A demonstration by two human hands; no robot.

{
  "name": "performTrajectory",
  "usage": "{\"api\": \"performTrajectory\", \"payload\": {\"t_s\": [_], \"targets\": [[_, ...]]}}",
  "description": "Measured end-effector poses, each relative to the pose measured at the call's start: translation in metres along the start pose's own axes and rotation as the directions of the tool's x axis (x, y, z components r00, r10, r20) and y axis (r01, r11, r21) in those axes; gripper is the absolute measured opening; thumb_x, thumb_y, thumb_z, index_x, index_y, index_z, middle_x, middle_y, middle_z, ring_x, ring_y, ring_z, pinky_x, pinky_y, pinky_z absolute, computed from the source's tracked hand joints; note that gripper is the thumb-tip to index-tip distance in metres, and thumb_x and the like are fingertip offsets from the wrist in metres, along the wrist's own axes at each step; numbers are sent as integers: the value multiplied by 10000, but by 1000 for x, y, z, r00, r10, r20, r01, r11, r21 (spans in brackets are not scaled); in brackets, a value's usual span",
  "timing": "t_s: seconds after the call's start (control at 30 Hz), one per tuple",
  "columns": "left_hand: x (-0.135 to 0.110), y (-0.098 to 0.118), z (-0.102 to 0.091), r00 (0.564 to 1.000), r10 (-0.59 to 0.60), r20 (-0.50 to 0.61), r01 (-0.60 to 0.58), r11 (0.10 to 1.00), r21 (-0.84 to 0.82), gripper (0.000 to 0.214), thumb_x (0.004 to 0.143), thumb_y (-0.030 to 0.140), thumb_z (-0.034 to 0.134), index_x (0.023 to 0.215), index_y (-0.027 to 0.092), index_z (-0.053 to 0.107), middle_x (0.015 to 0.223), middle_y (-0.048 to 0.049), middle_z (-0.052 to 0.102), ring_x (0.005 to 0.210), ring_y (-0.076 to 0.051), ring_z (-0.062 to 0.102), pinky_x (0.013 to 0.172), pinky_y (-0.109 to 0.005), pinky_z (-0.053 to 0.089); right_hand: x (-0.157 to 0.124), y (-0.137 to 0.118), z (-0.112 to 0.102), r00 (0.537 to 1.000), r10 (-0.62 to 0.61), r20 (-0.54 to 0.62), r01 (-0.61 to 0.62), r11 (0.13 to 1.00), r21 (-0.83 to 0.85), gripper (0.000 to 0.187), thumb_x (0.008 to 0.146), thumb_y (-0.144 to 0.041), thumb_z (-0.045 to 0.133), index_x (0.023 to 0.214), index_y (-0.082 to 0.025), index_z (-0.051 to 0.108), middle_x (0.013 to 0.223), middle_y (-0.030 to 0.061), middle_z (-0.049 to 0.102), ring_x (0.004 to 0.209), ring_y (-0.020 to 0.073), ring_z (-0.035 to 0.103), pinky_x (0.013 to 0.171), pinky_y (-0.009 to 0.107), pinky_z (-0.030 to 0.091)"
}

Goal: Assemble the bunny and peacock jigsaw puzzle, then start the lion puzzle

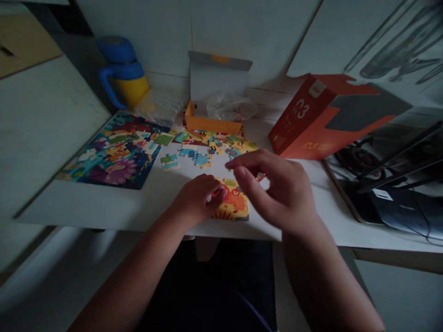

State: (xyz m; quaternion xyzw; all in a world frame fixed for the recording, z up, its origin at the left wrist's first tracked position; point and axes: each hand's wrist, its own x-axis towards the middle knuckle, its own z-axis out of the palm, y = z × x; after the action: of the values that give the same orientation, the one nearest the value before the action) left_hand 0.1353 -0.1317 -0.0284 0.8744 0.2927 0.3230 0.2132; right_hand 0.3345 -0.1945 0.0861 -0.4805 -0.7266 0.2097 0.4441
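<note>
My left hand (197,198) rests on the white table (104,203) with its fingers curled, pressing on the left edge of a small joined patch of yellow and orange puzzle pieces (235,207). Just above and to the right of that patch hovers my right hand (273,184), fingers bent in a loose pinch; a small reddish piece shows at its far side, but whether it holds it is unclear. Several loose colourful pieces (204,152) lie scattered behind the hands. A finished puzzle picture (114,154) lies at the left.
An open orange box with a grey lid (214,97) and clear plastic bags stands at the back. A red carton (318,115) lies on its side at the right, next to a dark laptop (391,184). A blue and yellow jug (122,71) stands at the back left.
</note>
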Motion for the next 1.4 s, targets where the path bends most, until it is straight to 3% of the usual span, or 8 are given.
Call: {"api": "performTrajectory", "payload": {"t_s": [0.13, 0.23, 0.33, 0.5, 0.9, 1.1, 1.27, 1.4], "targets": [[1, 4, -2, 1000, -7, -26, 7, 1000, -7, 140, 1049, 197, 611, 950, 196, 710, 955, -63, 745, 956, -225, 685, 908, -397, 558, 34, 84, -32, 955, 255, 148, -95, 741, -665, 246, 1018, -409, 684, 1132, -214, 781, 932, 98, 800, 744, 230, 693, 691, 351, 471], [0, 6, -3, 999, -35, -11, 35, 999, 23, 130, 1041, 247, 661, 1143, 217, 735, 1180, -90, 778, 1137, -267, 706, 1050, -478, 558, 35, 130, -46, 865, 464, 192, -161, 618, -769, 310, 976, -485, 729, 1090, -200, 773, 956, 127, 799, 763, 256, 703, 678, 353, 467], [-3, 5, 1, 997, -65, 46, 61, 994, 90, 378, 1012, 331, 743, 1366, 220, 675, 1447, -118, 711, 1364, -311, 640, 1189, -542, 504, 25, 147, -48, 855, 460, 241, -137, 647, -750, 262, 967, -461, 741, 1023, -205, 762, 988, 122, 773, 785, 243, 698, 711, 349, 485], [-7, 6, 7, 985, -84, 150, 57, 982, 180, 604, 980, 439, 803, 1497, 216, 585, 1558, -138, 640, 1452, -336, 581, 1258, -559, 450, 17, 146, -45, 884, 398, 246, -95, 668, -738, 213, 931, -424, 776, 973, -215, 765, 1048, 128, 739, 876, 263, 693, 794, 372, 516], [-4, 21, 9, 978, -103, 179, 63, 974, 217, 904, 705, 687, 962, 1409, 224, 634, 1528, -162, 608, 1417, -416, 548, 1246, -598, 442, 17, 147, -47, 847, 433, 309, -150, 751, -643, 378, 831, -432, 882, 1080, -201, 716, 1195, 157, 705, 1044, 307, 692, 920, 415, 539], [-6, 21, 9, 973, -106, 203, 62, 975, 214, 942, 670, 743, 950, 1392, 220, 648, 1506, -155, 606, 1382, -419, 541, 1243, -606, 435, 19, 137, -45, 817, 488, 307, -274, 798, -537, 362, 838, -329, 843, 1096, -235, 607, 967, 59, 748, 795, 221, 668, 687, 323, 465], [-6, 23, 9, 972, -114, 203, 70, 975, 213, 849, 702, 700, 955, 1351, 232, 672, 1462, -143, 624, 1359, -414, 549, 1218, -593, 460, 24, 127, -23, 948, 288, 136, -224, 906, -359, 202, 949, -302, 765, 1120, -224, 690, 962, 44, 783, 797, 194, 681, 709, 299, 448], [-5, 24, 9, 971, -110, 213, 62, 973, 222, 818, 741, 689, 935, 1347, 208, 672, 1456, -151, 622, 1352, -404, 546, 1217, -592, 462, 28, 125, 12, 984, 154, 84, -130, 963, -237, 175, 1008, -378, 744, 1110, -236, 750, 1016, 45, 813, 846, 193, 710, 775, 292, 478]]}}
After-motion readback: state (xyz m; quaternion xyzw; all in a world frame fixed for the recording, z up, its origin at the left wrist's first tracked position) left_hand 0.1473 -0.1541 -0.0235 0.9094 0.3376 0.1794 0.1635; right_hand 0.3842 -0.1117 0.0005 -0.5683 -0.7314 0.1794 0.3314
